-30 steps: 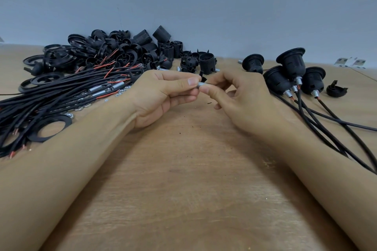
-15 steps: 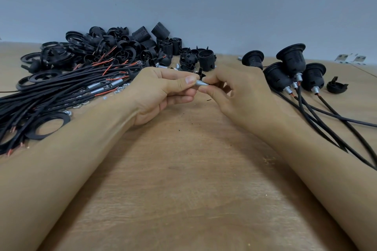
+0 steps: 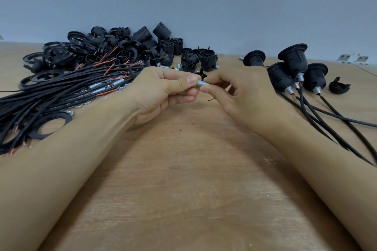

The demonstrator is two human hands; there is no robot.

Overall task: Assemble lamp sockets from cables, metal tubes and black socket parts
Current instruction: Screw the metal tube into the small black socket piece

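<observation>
Metal tube (image 3: 202,83) pinched between left hand (image 3: 163,91) and right hand (image 3: 242,96), above bare wooden table (image 3: 183,179).

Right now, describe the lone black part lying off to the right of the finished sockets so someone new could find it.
Start at the cluster of assembled sockets with cables on the right side of the wooden table. Just past the rightmost one, nearer the table's right edge, lies a small black cap piece. Unlike its neighbours, it has no cable or metal tube and lies alone, low and open like a shallow cup.
</observation>
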